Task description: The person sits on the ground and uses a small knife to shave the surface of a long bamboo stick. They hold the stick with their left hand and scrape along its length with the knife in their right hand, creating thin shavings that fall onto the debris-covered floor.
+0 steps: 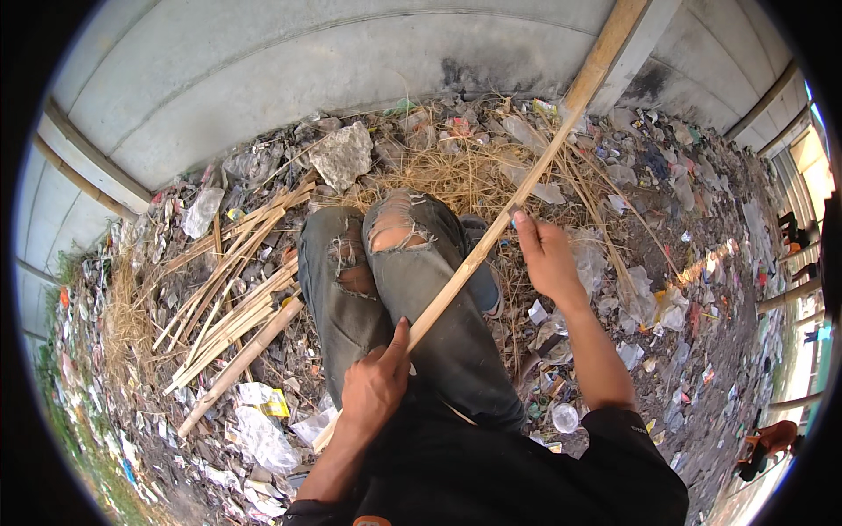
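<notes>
A: Layout, big to small?
B: We've got grey wall (333, 66), littered ground (702, 324), ripped trousers (351, 298), stick pile (232, 285) at left.
A: Our long wooden strip (467, 271)?
B: Diagonal over the trousers. Left hand (375, 381) wrapped around its lower part; right hand (548, 259), fingertips narrow, against it higher up. We can't tell what those grip.

You can read no words or numbers here: the pale lettering (638, 430) on your black right sleeve (617, 449) and the dark marks on the yellow wrapper (275, 404) are too small.
</notes>
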A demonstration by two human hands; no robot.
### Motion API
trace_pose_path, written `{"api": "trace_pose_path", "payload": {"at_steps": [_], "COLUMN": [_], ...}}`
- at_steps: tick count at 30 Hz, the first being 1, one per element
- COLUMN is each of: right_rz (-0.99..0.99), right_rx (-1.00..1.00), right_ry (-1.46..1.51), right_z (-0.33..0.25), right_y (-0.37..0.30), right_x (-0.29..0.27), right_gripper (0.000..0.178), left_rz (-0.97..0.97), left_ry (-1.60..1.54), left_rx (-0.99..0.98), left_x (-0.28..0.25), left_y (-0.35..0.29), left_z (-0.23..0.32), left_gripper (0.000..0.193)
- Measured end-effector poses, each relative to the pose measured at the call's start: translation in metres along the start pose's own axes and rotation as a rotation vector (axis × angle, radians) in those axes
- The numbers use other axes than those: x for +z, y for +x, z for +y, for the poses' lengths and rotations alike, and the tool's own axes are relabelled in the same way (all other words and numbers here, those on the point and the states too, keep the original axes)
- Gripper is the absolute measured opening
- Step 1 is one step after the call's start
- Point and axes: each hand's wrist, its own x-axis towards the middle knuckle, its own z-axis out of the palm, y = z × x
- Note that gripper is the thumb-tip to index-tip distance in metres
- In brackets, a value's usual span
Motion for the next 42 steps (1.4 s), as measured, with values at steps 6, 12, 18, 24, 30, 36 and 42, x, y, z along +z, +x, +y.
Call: {"api": "trace_pose_path", "payload": {"at_steps": [6,12,18,24,30,36,42], "right_rz": [-0.122,-0.037,-0.118,-0.455,-0.783,-0.232,-0.533], "right_rx": [-0.151,-0.209,-0.019,0.015,0.267,-0.215,0.074], "right_ry": [0.024,0.130,0.157,0.169,0.531,0.115,0.337], "right_z": [-0.001,0.000,-0.010,-0.012,0.007,-0.003,0.006], "right_y": [-0.035,-0.052,-0.020,-0.062,-0.040,-0.057,-0.062], "right_x": [0.022,0.047,0.014,0.026,0.018,0.044,0.043], "right_gripper": [0.056,0.058,0.058,0.058,0.064,0.056,0.065], "left_rz": [-0.010,-0.013,-0.055,-0.066,-0.049,-0.031,-0.062], "left_ry": [-0.006,-0.087,-0.084,-0.153,-0.167,-0.146,-0.151], "left_rx": [-0.015,-0.031,-0.081,-0.079,-0.062,-0.081,-0.088], "left_x": [0.001,0.005,-0.002,0.003,0.002,0.003,-0.002], "left_y": [-0.003,-0.001,-0.005,-0.006,-0.005,-0.005,-0.005], "left_z": [0.001,0.001,0.000,-0.007,-0.006,0.000,0.002], "left_gripper": [0.055,0.055,0.057,0.058,0.057,0.055,0.056]}}
